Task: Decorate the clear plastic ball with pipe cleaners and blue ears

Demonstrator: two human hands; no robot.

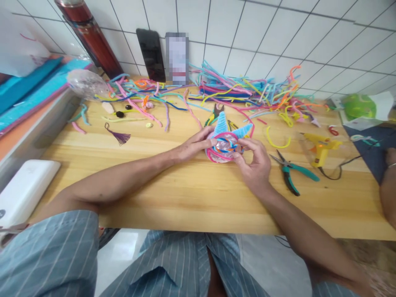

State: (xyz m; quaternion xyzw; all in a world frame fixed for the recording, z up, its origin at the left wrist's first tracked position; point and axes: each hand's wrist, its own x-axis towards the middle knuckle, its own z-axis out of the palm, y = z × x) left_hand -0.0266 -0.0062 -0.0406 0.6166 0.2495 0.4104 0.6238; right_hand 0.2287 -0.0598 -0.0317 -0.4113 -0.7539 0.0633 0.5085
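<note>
A round craft piece [225, 152] sits above the middle of the table, with a pink pipe-cleaner rim, a clear shiny middle and two light-blue pointed ears. Blue and orange pipe cleaners [228, 144] curve across its front. My left hand [198, 145] grips its left side, the thumb lying on the front. At the right edge, my right hand [253, 161] has thumb and fingers closed on the piece beside the blue and orange strands. Exactly which strand those fingertips touch is hard to make out. Behind it lie yellow-and-green handled pliers [213, 114], partly hidden.
Many coloured pipe cleaners [235, 88] are heaped along the tiled wall. Teal-handled pliers [291, 171] and a yellow glue gun [321, 147] with a cord lie to the right. On the left are a purple tassel [119, 135] and a white box-shaped device [27, 187]. Another person's arm [389, 189] shows at far right.
</note>
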